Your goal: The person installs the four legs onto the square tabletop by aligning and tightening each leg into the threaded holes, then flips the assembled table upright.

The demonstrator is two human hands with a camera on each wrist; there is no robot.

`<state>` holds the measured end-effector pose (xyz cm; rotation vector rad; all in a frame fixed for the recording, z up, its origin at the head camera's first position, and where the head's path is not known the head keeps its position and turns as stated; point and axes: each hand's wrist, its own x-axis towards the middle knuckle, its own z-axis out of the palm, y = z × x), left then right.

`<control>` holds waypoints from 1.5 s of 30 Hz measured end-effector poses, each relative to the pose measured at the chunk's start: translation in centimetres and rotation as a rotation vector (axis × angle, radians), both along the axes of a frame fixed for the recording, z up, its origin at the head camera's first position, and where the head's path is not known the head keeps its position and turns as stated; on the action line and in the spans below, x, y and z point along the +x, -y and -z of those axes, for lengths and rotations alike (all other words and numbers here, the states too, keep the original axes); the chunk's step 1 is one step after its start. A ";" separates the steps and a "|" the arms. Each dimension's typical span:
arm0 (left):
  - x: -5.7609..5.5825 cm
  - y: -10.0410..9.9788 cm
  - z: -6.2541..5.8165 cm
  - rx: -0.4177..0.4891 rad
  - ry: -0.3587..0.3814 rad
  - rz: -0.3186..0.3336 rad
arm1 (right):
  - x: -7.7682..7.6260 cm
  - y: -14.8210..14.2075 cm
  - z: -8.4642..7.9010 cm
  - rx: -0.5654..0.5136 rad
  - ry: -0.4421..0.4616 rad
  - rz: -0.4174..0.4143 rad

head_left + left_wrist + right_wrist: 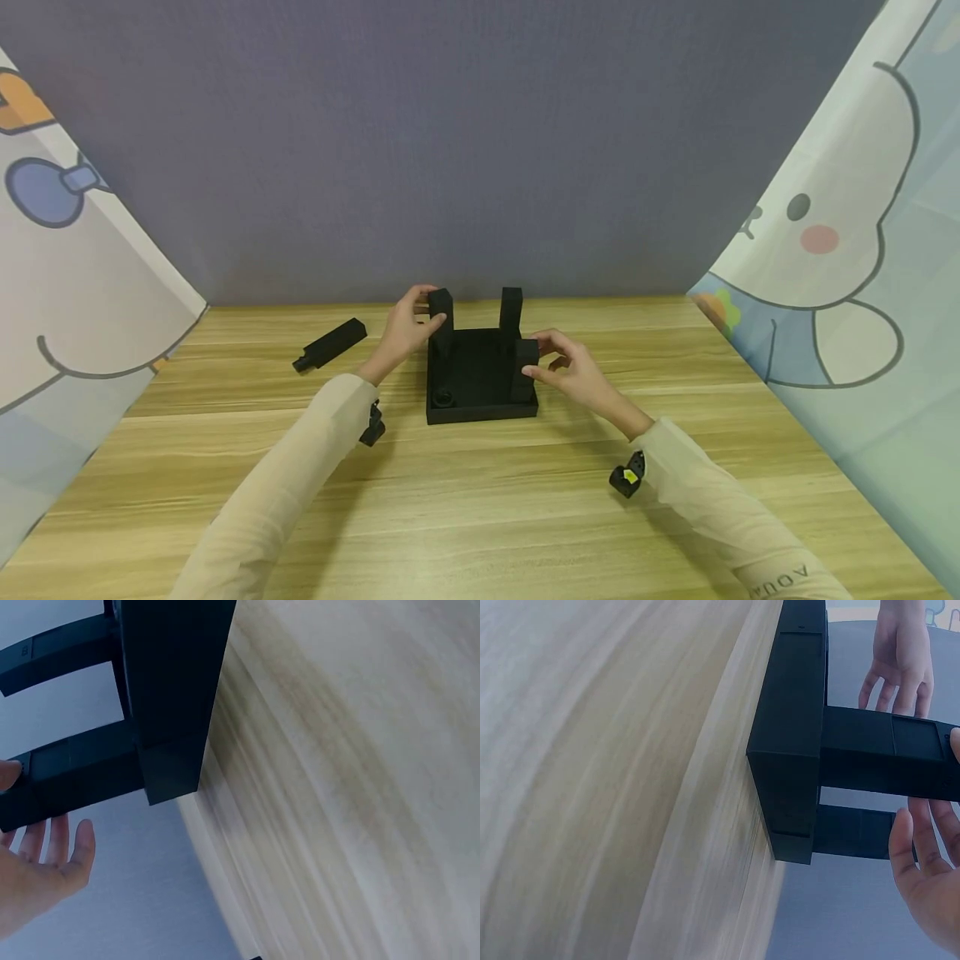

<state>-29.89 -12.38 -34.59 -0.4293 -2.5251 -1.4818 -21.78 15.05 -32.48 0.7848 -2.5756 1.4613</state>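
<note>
Loose post (334, 344): lies on the worktop (465, 517), left of the base, well apart from it. Blk, long w/ flat sides; thin knobby end points near-left. Prob. same kind as the 3 standing ones.
L hand (405, 333): fingers grip the far-left post near its top, thumb on the near side, rest of fingers behind.
Far-left post (442, 321): stands up on the base. Best held straight, w/ a soft, even grip; a hard tug could prob. tip it or lift the base.
Ring (444, 399): sits in the base's near-left corner, no post on it. Small, round, blk.
Base (482, 413): mid worktop, flat on it. Keep it flat; both hands should push about the same, so it won't slide or spin. Square tray w/ low rim; blk, dull, prob. hard plastic.
Far-right post (511, 310): upright, no hand on it; try not to bump it. Flat sides, square top.
Near-right post (527, 371): upright in its corner. If turned, best to go slow & keep it straight, so it won't lean. Flat, blk sides; thin line across it, seen from R wrist.
R hand (573, 371): fingers pinch the near-right post up high, thumb on the near side.
Worktop feel: looks smooth, w/ yellow-brown wood stripes, so base may slip.
</note>
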 end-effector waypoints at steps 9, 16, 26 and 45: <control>-0.4 0.4 -0.9 -0.100 0.087 0.063 | -0.1 0.0 0.0 0.001 -0.006 0.006; -0.4 0.7 -0.8 -0.093 0.102 0.089 | -0.1 0.1 0.0 0.009 -0.001 0.001; -0.2 -0.1 0.3 0.005 0.023 0.004 | -0.1 0.0 0.0 0.003 0.002 -0.003; 0.1 -1.3 0.4 -0.029 -0.062 -0.101 | -0.1 0.0 0.1 -0.002 -0.001 -0.002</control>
